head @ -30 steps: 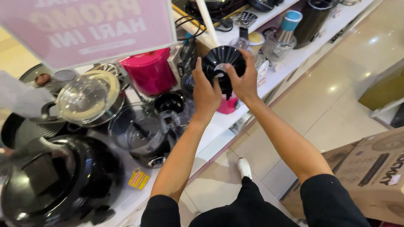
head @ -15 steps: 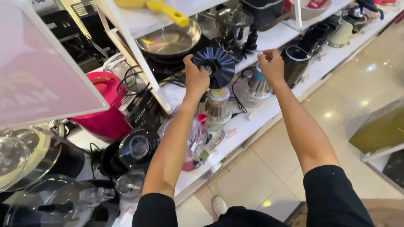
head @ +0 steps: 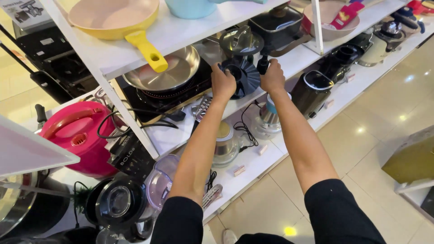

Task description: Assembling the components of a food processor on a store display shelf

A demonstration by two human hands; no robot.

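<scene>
Both hands, left hand [head: 223, 82] and right hand [head: 273, 76], grip the black fluted lid [head: 244, 77] near the middle shelf [head: 296, 58] front edge; tilted, it could slip off.

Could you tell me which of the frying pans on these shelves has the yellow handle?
It is the pink-lined pan on the top shelf, at upper left. The steel pan below it sits on the black cooktop and is bare metal, with no yellow on it.
</scene>
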